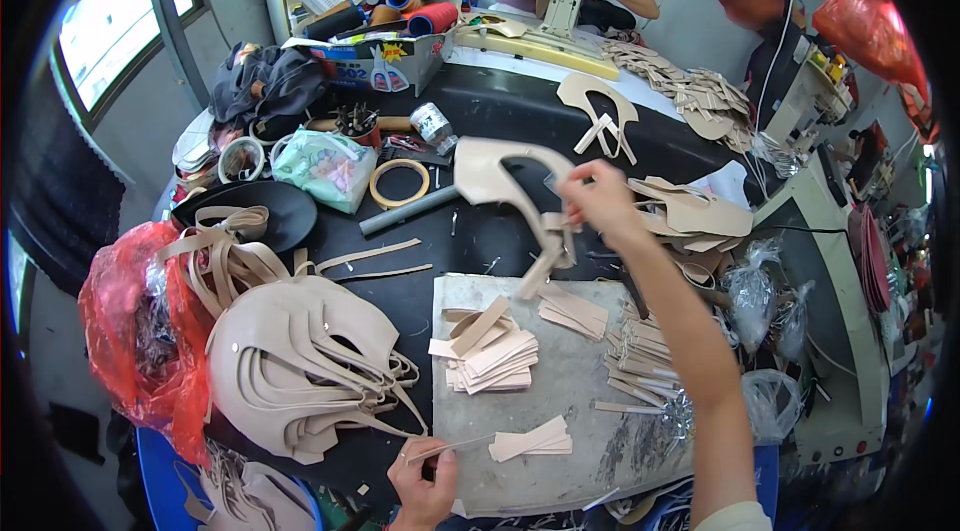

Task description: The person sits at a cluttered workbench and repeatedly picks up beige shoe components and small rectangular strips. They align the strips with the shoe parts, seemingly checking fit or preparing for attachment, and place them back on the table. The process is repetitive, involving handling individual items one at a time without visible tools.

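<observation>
My right hand (602,199) is raised over the far side of the work board, its fingers closed on a beige curved leather piece (492,169) with a large cutout. Strips dangle from that piece below the fingers. Close to the near edge, my left hand (424,487) pinches a thin beige leather strip (455,446), seen almost edge-on. Just right of it, a few short strips (532,441) lie fanned on the grey board (590,466). A taller pile of strips (495,363) sits behind them, with another small bundle (573,311) farther back.
Stacked leather pieces (290,361) and a red plastic bag (135,331) stand at left. Metal-ended strips (640,361) lie under my right forearm. Behind are a tape roll (399,183), grey rod (408,211) and more cut leather (700,209). A person works at a sewing machine (560,1).
</observation>
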A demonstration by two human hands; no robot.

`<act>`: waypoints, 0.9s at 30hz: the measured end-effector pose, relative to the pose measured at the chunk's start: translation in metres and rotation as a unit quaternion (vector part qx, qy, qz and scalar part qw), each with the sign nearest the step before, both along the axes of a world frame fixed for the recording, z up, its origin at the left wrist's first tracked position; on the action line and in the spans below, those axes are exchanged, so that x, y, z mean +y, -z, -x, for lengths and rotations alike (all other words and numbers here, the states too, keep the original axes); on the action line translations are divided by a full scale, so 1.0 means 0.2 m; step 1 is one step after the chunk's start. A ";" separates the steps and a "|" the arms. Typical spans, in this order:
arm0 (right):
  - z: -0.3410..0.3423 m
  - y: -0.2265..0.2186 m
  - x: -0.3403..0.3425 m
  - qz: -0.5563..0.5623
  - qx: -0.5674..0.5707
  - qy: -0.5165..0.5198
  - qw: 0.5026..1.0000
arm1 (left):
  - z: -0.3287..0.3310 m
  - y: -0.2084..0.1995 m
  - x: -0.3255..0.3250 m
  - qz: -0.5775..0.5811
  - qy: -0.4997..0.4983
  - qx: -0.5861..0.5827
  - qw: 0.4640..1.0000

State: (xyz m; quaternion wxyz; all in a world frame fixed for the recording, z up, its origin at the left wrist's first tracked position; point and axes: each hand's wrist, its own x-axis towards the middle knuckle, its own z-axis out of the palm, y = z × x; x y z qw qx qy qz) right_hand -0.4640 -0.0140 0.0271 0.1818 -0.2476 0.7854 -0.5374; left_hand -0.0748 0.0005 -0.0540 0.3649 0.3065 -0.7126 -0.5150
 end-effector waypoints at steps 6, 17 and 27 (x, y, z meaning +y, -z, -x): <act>-0.01 0.28 -0.05 -0.094 -0.030 0.054 0.994 | 0.01 -0.03 0.01 0.052 0.020 0.005 0.998; -0.16 0.13 0.20 -0.126 0.222 -0.104 0.961 | 0.00 -0.05 0.01 0.051 0.005 -0.009 0.999; -0.30 0.21 -0.17 -0.135 0.274 -0.026 0.952 | 0.00 -0.05 0.02 0.038 0.007 -0.021 0.999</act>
